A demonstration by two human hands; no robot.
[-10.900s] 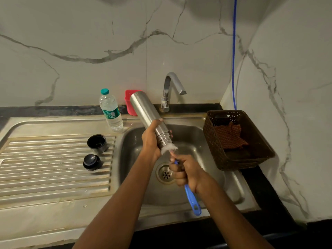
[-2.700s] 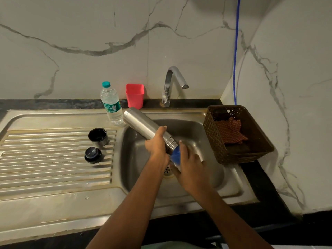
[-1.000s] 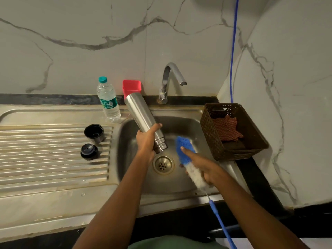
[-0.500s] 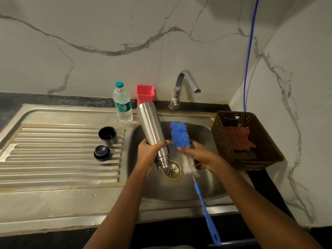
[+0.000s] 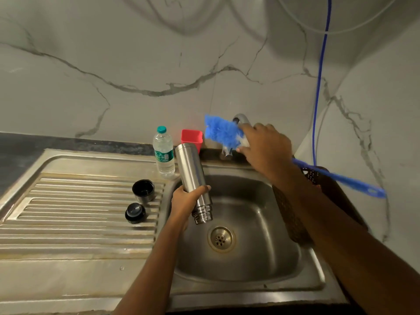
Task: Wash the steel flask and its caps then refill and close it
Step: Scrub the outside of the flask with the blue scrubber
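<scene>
A marble-walled corner holds a steel sink (image 5: 313,276), with the two caps (image 5: 143,190) on the draining board's right edge. The flask (image 5: 193,176), mouth down over the basin, could slip from a wet one-handed hold and bang the steel, and the brush (image 5: 221,131) handle could knock the basket (image 5: 293,214). The left hand (image 5: 186,201) wraps closed around the flask. The right hand (image 5: 266,148) clutches the brush beside its blue head, at the tap (image 5: 242,119).

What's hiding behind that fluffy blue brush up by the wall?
The tap. Its curved top peeks out above the blue brush and its base shows below. The stretch between is covered by the bristles and the right hand gripping the brush.
</scene>
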